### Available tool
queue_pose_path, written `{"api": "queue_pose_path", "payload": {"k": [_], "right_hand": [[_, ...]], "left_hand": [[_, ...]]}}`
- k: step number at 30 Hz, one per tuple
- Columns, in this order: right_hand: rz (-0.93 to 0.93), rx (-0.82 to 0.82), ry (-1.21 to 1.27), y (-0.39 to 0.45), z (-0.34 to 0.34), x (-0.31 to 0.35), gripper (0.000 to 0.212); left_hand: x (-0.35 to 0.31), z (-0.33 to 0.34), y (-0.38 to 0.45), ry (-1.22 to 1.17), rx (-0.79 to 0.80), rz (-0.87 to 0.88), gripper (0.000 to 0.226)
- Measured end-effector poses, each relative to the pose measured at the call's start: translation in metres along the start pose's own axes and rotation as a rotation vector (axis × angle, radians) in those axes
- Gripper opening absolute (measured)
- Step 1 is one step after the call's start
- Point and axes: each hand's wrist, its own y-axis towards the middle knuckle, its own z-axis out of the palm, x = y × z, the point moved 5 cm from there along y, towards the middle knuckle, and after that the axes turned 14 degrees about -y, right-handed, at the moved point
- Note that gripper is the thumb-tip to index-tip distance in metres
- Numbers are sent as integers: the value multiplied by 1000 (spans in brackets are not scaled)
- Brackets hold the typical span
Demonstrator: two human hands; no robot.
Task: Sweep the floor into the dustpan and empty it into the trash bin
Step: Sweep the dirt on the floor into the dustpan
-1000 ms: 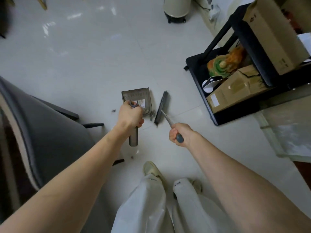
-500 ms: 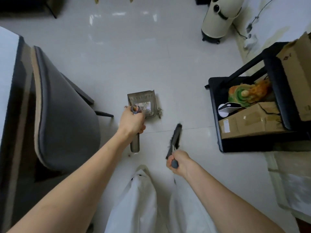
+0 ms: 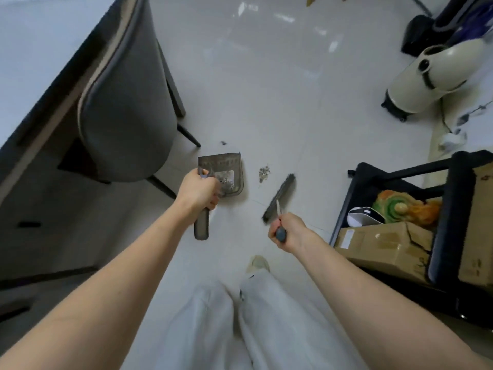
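Note:
My left hand (image 3: 198, 192) grips the handle of a grey dustpan (image 3: 223, 172), which holds some dirt and paper bits above the white tiled floor. My right hand (image 3: 286, 231) grips the handle of a small dark brush (image 3: 280, 198), whose bristle head points up and to the right. A little pile of debris (image 3: 264, 173) lies on the floor between the pan's right edge and the brush head. A dark speck (image 3: 223, 143) lies just beyond the pan. No trash bin is in view.
A grey chair (image 3: 125, 102) and a dark table edge stand at the left. A black cart (image 3: 400, 209) with cardboard boxes and a mouse is at the right. A cream appliance (image 3: 426, 78) and cable lie at the back right. My legs and a shoe (image 3: 257, 263) are below.
The view has swung left and tilted. The brush has moved away from the pan to the right, and a small debris pile now shows on the floor between them.

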Motion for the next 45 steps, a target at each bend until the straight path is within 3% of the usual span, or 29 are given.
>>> {"api": "queue_pose_path", "payload": {"k": [10,14,20,24,30,33,36,39,45], "right_hand": [[-126,-74,-1113,-17,8,-61,11],[-202,-45,-1246,-31,20,-93,10],[-199,97,-1449,-45,48,-164,10],[-195,61,-1635,-50,65,-185,13],[-388,150,-1924,-41,95,-200,6],[-435,168,-2115,-24,119,-203,25],[-766,-2,-2506,-12,148,-197,36],[-1019,-19,-2719,6,163,-183,40],[-802,-8,-2784,48,131,-99,42]], "left_hand": [[90,-102,-123,-31,-152,-50,20],[143,-130,-177,32,-135,-76,15],[201,-187,-239,-294,-284,-58,22],[230,-202,-261,-369,-384,-69,22],[256,-219,-271,-500,-567,-78,23],[259,-221,-265,-583,-647,-71,20],[256,-215,-248,-633,-717,-68,15],[246,-198,-227,-692,-773,-77,20],[210,-149,-175,-763,-856,-96,23]]}}
